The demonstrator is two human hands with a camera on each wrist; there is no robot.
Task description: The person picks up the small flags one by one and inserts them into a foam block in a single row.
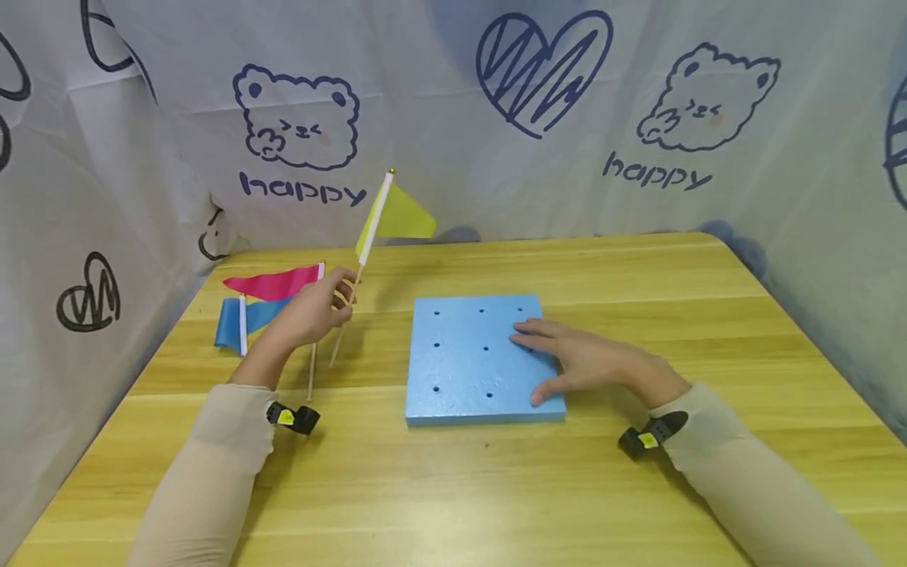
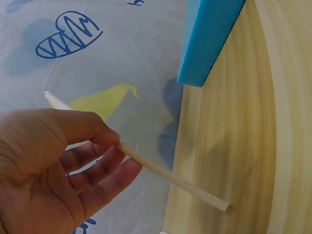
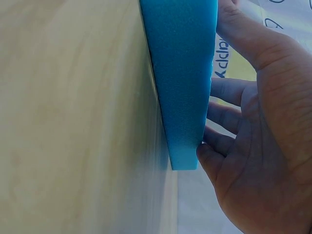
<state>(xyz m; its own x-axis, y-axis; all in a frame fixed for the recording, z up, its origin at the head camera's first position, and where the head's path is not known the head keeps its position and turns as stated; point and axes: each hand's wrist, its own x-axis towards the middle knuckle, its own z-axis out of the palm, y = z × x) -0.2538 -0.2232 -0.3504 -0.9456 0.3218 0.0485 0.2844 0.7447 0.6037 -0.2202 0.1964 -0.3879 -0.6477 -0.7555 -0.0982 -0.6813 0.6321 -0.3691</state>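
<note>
My left hand (image 1: 312, 313) pinches the thin wooden stick (image 2: 170, 178) of the small yellow triangular flag (image 1: 400, 214) btwn thumb and curled fingers. Flag is tilted, cloth up and far, stick's bottom tip near or on the wooden table (image 1: 453, 488), just left of the square blue foam board w/ peg holes (image 1: 468, 354).

My right hand (image 1: 581, 358) lies flat on the board's right part, fingers straight, thumb at the near right edge; it grips nothing.

A pink flag (image 1: 272, 282) and a blue flag (image 1: 248, 315) lie on the table at far left, beside my left hand.

Risk, as I judge it:
- Pinch sits mid-stick; the stick may swivel in the fingers, so the tip misses a hole.
- Stick is slanted; pushed in at an angle it could gouge the soft foam.
- Board is light; if right-hand pressure eases, it may slide.
</note>
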